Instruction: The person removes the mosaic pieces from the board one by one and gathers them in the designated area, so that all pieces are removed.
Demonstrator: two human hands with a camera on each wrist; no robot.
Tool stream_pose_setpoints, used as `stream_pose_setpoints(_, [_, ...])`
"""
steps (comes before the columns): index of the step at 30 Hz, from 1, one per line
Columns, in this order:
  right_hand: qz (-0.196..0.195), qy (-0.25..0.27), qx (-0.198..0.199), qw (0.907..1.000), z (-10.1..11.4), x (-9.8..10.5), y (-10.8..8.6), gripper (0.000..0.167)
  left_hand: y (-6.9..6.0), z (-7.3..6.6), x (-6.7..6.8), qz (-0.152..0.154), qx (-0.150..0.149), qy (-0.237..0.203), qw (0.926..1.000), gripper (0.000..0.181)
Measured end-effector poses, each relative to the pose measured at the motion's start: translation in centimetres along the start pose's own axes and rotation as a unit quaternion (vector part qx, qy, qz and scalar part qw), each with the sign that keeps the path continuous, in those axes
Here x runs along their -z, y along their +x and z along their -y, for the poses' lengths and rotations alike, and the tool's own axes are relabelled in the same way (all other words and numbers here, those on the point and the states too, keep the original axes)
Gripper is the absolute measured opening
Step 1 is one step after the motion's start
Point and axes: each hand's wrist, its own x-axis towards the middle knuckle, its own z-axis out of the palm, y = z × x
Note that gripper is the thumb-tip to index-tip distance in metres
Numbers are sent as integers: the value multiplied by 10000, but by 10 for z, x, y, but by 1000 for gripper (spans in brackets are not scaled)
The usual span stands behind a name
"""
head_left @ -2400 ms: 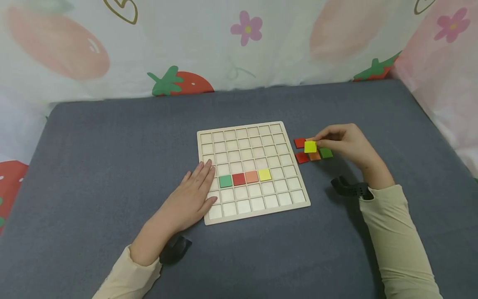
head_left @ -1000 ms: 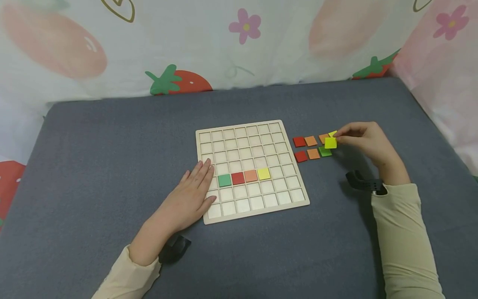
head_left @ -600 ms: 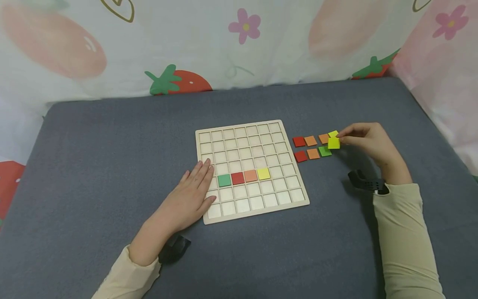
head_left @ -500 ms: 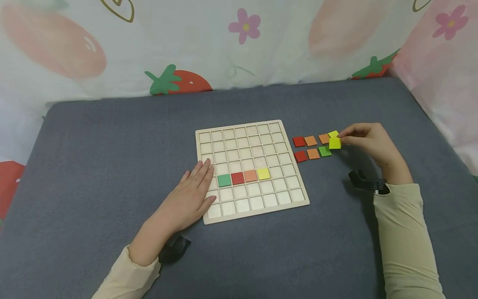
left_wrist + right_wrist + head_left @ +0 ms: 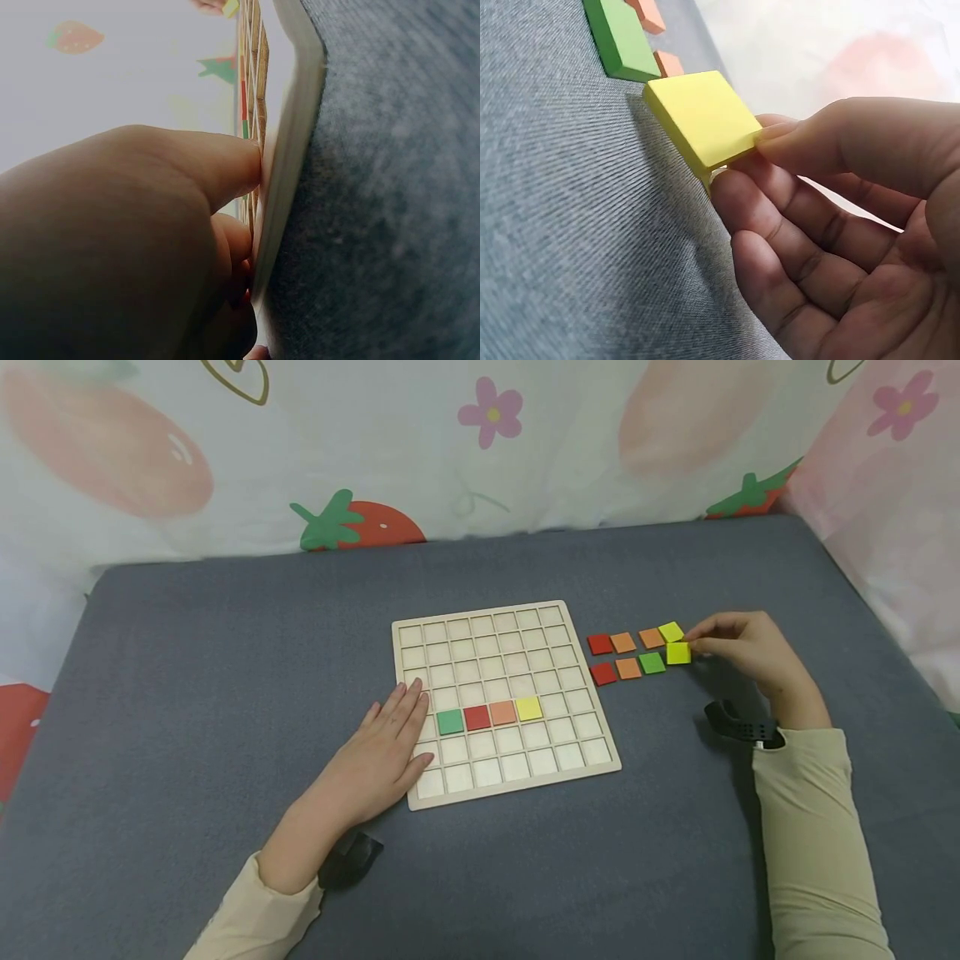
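Head view: who's holding what?

The left hand rests straight-fingered over the left edge of the grid board. The right hand pinches a yellow tile between thumb and fingers.

And where's that tile?

Right of the board, just beside a bright green tile, with a second yellow tile behind. Whether it touches the surface, I can't tell.

From afar, I saw soft, even light in the head view, with a faint shadow on the table beside the right sleeve. At the left wrist, glare bleached the curtain; the left hand looked dark. At the right wrist, the yellow tile shone before hazy curtain.
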Motion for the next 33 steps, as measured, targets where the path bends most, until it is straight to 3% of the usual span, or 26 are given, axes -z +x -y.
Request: stream_pose_setpoints(33, [48, -722, -99, 9973, -2, -1, 2, 26, 0, -2, 2, 50, 27, -6, 10000, 65])
